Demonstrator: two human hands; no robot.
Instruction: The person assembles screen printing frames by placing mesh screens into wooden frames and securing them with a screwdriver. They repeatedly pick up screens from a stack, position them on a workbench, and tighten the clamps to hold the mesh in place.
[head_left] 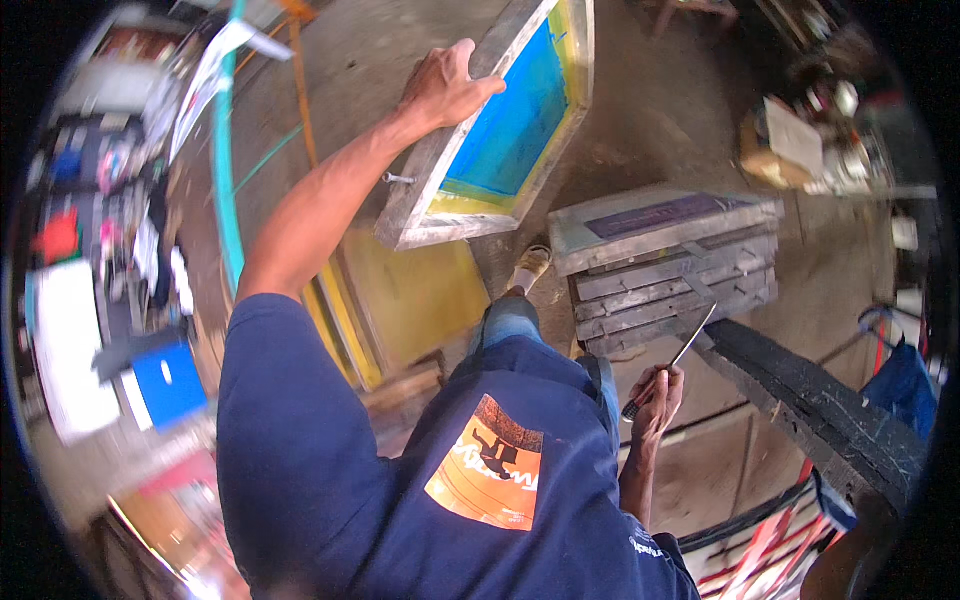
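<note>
My left hand (448, 88) grips the left edge of a screen printing frame (450, 226), held up and tilted in front of me. Its wooden border is worn and pale, and its mesh is blue with a yellow-green margin. A bolt (398, 179) sticks out of the border near the lower left corner. Lower and to the right, my right hand (656, 397) is closed around a screwdriver (692, 340) with a dark handle. The long metal shaft points up and right, toward a stack of worn wooden frames (672, 282).
A yellow screen (420, 290) stands behind the lifted frame, near my legs. At the right, a dark, rough beam (810, 400) slants across. Boxes and clutter (800, 145) sit at the far right. A cluttered surface with a blue folder (170, 385) lies at the left.
</note>
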